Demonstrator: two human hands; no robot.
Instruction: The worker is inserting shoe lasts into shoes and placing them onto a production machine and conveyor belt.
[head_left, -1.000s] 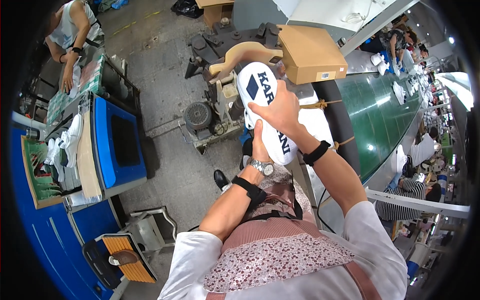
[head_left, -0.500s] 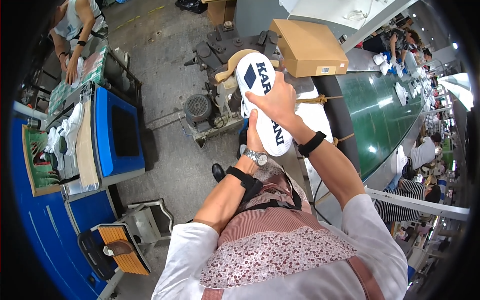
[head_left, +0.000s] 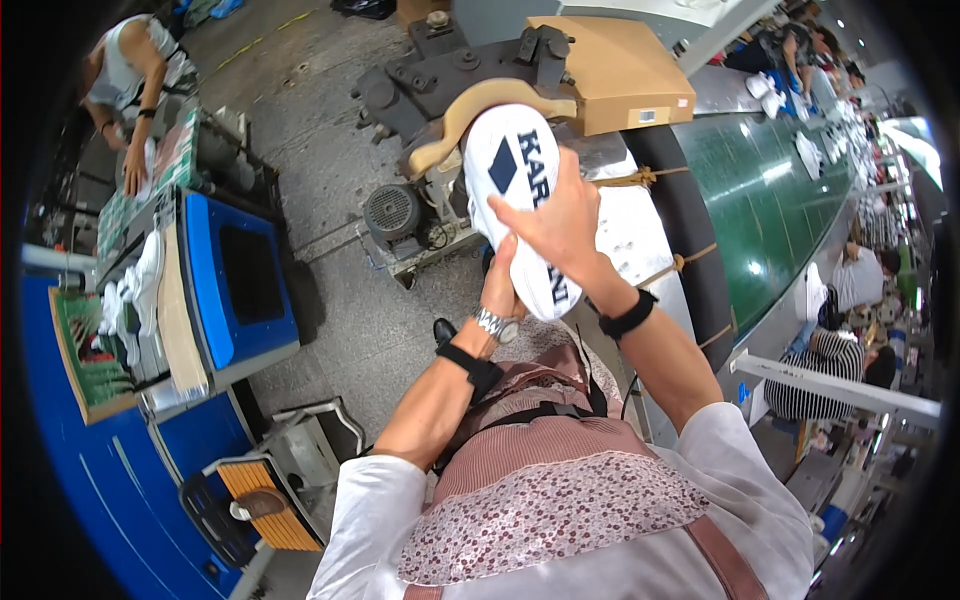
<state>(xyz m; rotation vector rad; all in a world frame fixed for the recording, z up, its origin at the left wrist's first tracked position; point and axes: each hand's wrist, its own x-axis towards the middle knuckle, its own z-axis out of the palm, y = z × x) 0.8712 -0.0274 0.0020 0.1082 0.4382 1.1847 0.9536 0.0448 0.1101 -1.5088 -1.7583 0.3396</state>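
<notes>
A white shoe [head_left: 484, 152] is held sole up in front of me, its white sole marked with dark blue lettering and a diamond. My right hand [head_left: 566, 222] wraps over its right side, thumb lying across the sole. Lower down, my left hand [head_left: 502, 278] grips the left edge, with its thumb up along the side; its other fingers are hidden beneath. Right at the shoe's far end is a curved tan pad [head_left: 448, 138] on a dark metal machine [head_left: 425, 75]. Whether shoe and pad touch, I cannot tell.
A cardboard box [head_left: 610, 75] stands beyond my right hand. To the right runs a green conveyor [head_left: 765, 215] carrying white shoes. An electric motor [head_left: 395, 212] sits below the machine. At left are a blue cabinet [head_left: 205, 270], a shoe rack [head_left: 95, 350] and a co-worker [head_left: 135, 75].
The machine and its tan pad show larger and closer to the shoe. The shoe is a little more tilted, still in both hands. The whole view has shifted slightly.
</notes>
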